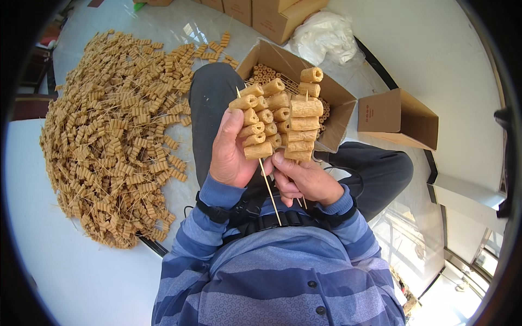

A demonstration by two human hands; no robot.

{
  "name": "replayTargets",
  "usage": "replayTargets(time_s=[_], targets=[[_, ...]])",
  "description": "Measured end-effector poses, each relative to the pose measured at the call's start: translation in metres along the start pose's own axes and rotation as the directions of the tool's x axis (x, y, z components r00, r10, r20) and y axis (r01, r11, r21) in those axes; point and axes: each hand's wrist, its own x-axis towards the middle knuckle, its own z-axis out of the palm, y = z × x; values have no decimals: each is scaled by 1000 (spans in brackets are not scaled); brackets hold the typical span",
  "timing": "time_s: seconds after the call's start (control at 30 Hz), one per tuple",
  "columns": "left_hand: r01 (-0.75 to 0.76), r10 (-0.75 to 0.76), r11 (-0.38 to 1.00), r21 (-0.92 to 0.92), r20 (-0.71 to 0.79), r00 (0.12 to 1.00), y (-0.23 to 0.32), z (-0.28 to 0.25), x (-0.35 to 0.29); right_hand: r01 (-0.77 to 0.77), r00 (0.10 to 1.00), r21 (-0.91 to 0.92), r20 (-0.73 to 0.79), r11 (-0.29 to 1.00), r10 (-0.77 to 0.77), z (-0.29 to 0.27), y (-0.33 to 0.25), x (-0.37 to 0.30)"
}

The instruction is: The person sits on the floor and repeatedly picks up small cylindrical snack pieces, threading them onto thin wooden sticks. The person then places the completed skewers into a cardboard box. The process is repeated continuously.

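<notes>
Several skewers of tan, hollow roll-shaped pieces are held up in front of me. My left hand (232,152) is closed around the left part of the bunch, its thumb on the side of one skewer (251,127). A bare stick (270,190) hangs down below that skewer. My right hand (305,179) pinches the lower end of another skewer (304,125), whose sticks poke out under the fingers. Between the two, more rolls (276,100) are stacked close together. Behind them stands an open cardboard box (337,98) with more skewers (263,74) inside, partly hidden by the bunch.
A large heap of similar skewers (114,141) covers the floor at left, close to my knee (215,81). At right stands another open cardboard box (383,114). Crumpled white plastic (326,38) and more cartons (272,22) are at the back.
</notes>
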Motion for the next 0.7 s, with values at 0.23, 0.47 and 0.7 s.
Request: replayTargets(time_s=[0.23,0.47,0.7], targets=[[62,-66,997,-48,-87,994,-3,10,-5,-21,990,-77,135,997,31,-3,-1,-3],[62,-68,995,-72,-77,995,-4,5,-5,-75,984,-72,154,995,85,-2,0,-1],[-108,102,994,-28,-178,979,8,-16,9,50,975,-134,-207,990,-77,0,5,2]])
